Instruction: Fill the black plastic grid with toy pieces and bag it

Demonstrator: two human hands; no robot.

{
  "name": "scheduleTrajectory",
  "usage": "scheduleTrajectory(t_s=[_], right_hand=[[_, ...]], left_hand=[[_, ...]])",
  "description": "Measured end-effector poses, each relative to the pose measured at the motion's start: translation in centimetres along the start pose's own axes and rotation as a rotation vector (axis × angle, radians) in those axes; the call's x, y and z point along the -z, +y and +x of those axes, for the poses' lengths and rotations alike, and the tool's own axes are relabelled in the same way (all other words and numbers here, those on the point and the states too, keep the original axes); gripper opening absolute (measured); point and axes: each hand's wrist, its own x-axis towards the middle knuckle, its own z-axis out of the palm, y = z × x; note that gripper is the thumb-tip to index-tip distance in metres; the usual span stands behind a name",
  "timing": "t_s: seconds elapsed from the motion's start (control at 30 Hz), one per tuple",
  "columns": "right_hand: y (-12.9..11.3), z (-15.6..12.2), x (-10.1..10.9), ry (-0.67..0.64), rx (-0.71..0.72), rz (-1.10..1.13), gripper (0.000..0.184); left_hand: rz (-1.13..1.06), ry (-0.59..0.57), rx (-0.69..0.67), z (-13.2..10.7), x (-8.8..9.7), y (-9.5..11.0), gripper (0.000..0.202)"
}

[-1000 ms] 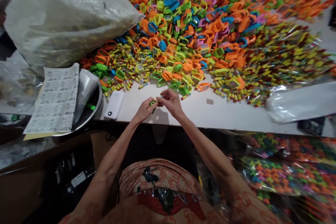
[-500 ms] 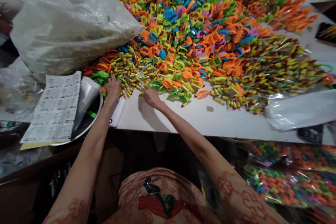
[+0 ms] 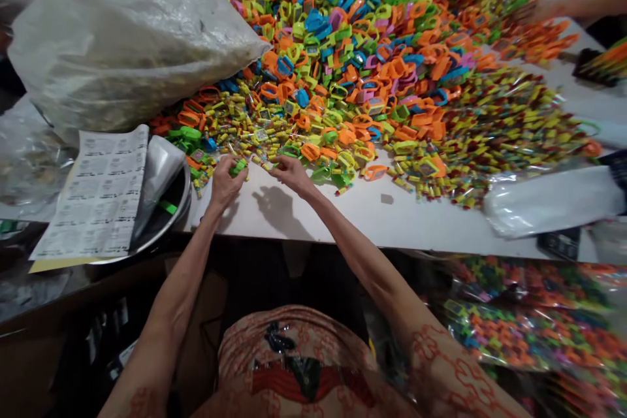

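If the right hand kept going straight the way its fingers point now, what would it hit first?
The right hand points up-left toward the pile's near edge, so it would probably first meet the small yellow wrapped pieces there; depth is hard to judge.

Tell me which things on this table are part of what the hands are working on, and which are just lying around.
In hand:
left hand, holding a green piece
right hand, at the small yellow packets
coloured plastic pile

Lying about:
big plastic bag
printed sheet
metal bowl
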Motion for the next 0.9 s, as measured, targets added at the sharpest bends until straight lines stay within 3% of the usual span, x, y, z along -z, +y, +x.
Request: scheduleTrajectory(t_s=[0.1,0.27,0.47,0.63,0.8,0.9], right_hand=[[-0.9,-1.9,1.0,-0.081,-0.066,0.309,0.026],[-2.0,-4.3,1.9,-0.112,-0.051,0.378,0.023],[-1.7,-5.2,2.6,-0.108,0.079,0.271,0.030],[-1.1,-5.5,3.1,-0.109,0.153,0.135,0.025],[-0.7,-5.5,3.4,-0.148,0.250,-0.031,0.020],[-0.4,-5.5,3.9,-0.187,0.245,-0.084,0.020]], left_hand=[[-0.156,-0.083,0.049,-2.4,-1.5,1.8,0.017],[-0.182,-0.150,0.053,-4.5,-3.0,3.3,0.011],[-0.070,-0.150,-0.042,-4.6,-3.4,3.5,0.022],[0.077,-0.194,-0.139,-5.0,-3.7,2.3,0.019],[0.282,-0.263,-0.225,-5.3,-3.9,0.8,0.017],[0.369,-0.373,-0.335,-5.4,-3.7,0.3,0.019]])
